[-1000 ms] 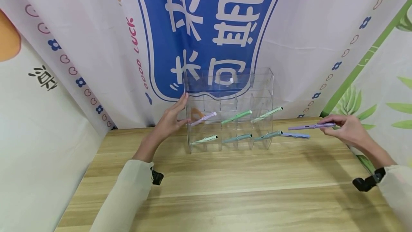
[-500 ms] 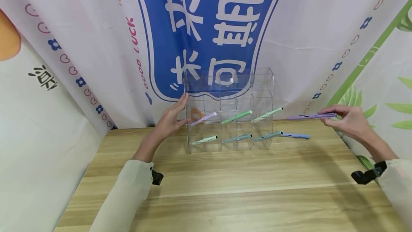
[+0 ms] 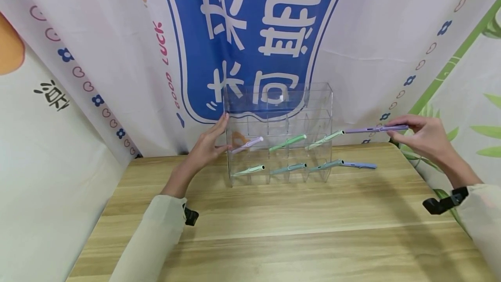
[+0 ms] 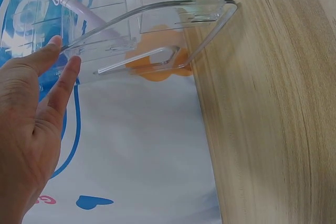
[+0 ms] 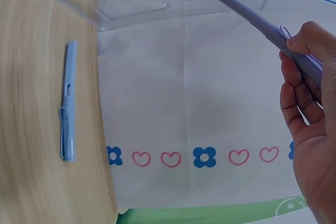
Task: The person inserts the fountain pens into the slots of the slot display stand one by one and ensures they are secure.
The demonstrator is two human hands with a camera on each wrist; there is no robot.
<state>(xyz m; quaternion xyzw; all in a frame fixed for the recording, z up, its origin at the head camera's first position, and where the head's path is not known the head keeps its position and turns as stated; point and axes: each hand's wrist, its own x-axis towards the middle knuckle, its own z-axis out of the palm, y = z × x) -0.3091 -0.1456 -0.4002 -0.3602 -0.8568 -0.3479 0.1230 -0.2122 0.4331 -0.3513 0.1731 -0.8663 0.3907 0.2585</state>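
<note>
A clear acrylic rack [image 3: 278, 103] with rows of compartments stands on the table against the cloth backdrop. My left hand [image 3: 209, 143] touches its left side with fingers extended; the left wrist view shows the thumb and a fingertip [image 4: 75, 65] at the rack's edge. To the right of the rack, my right hand [image 3: 424, 138] pinches a purple pen [image 3: 375, 129] raised above the table and held nearly level. In the right wrist view the pen [image 5: 249, 17] slants toward the rack, its clip by my thumb. Lower on the right, a blue pen [image 3: 359, 165] lies on the wooden table.
Several pens poke out of the rack: a lilac one [image 3: 250, 143], a bright green one [image 3: 288, 142] and a pale green one [image 3: 325, 139] in a higher row, with another pale green [image 3: 250, 169] and two grey-green pens [image 3: 289, 168] below. Printed cloth [image 3: 364, 55] hangs behind.
My right hand has raised the purple pen and moved it slightly left, so its tip now meets the end of the pale green pen in the head view. The left hand has not moved.
</note>
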